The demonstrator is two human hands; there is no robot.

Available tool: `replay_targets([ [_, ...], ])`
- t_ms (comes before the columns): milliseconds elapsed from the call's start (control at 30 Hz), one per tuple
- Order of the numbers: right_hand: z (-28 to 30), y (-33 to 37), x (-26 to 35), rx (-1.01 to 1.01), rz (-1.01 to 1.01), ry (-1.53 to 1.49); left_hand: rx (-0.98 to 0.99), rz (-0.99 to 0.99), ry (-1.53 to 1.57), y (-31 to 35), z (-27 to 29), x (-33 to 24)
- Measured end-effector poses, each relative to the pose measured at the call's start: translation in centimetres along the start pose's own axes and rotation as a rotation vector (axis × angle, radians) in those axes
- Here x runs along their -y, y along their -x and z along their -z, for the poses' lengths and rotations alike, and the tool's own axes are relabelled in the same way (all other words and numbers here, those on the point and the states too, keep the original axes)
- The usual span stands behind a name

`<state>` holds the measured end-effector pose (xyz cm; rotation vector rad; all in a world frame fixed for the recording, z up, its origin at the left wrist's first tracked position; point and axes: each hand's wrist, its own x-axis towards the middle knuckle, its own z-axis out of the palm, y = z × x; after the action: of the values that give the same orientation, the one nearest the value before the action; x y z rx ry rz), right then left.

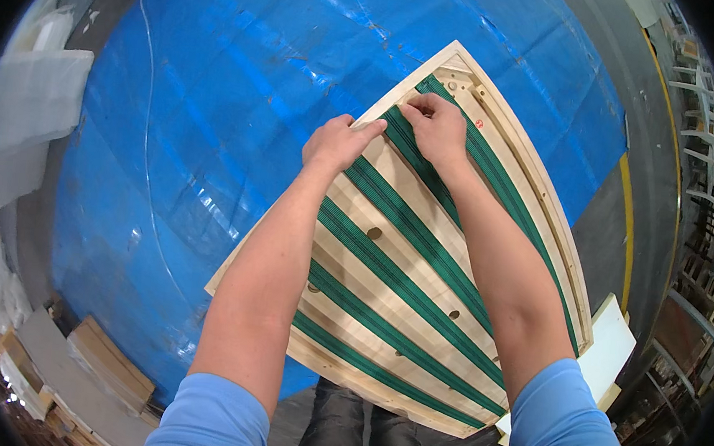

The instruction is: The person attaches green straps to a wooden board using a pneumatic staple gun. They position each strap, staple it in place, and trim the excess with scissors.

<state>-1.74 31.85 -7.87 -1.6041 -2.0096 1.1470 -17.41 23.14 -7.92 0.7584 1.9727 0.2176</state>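
A pale wooden seat-like frame (423, 77) lies in front of me, strung with several green webbing straps (407, 221) running lengthwise. At its far left edge my left hand (338, 144) is closed over the rim, its thumb stretched toward the end of one strap. Just right of it, my right hand (438, 130) pinches at the far end of that same green strap (405, 140), close to the rim. The fingertips of my right hand are partly hidden. Round holes show in the wood between the straps.
A blue tarp (240, 105) covers the floor, with a thin cord (150, 98) across its left side. Wrapped pale panels (34, 114) stand at the left, above a cardboard box (111, 363). A white board (607, 343) sits beside the frame's right corner. Stacked chair frames (708, 133) line the far right.
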Motion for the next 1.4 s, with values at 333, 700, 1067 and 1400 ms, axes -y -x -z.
replay_targets([
  [333, -0.9, -0.5, 1.1, 0.019, -0.082, 0.05, 0.028, -0.073, 0.49, -1.6, -0.5, 2.4],
  [700, -0.6, -0.8, 0.8, 0.059, -0.122, 0.051, -0.03, -0.111, 0.129, -1.1, -1.2, 1.0],
  [1067, -0.5, -0.5, 0.6, 0.041, -0.103, 0.041, -0.015, -0.052, -0.03, 0.3, -0.2, -0.6],
  [1400, 8.4, 19.2, -5.4, -0.089, -0.069, -0.128, -0.109, -0.104, -0.09, -2.4, -0.9, 2.2],
])
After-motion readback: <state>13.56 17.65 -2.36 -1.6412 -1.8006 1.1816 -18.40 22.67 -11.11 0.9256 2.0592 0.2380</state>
